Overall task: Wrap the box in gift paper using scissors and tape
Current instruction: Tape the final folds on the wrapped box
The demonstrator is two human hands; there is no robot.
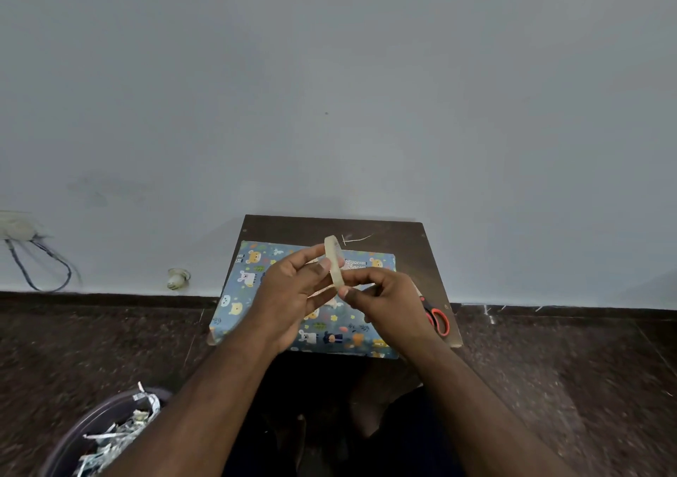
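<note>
Tape roll (334, 261) edge-on above wrapped box (256, 286), long axis running near-to-far; left hand (293, 293) grips roll, right hand (381, 300) pinches its near edge. Scissors (436, 317) right of box on small table (410, 242).

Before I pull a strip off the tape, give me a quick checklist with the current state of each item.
1. Tape roll held in both hands: ok, left hand and right hand grip it above the box.
2. Free tape end found: cannot tell.
3. Box covered in paper on top: ok.
4. Left end of box closed: not ok, the edge near looks open.
5. Scissors within reach: ok, lying on the table right of the box.
</note>
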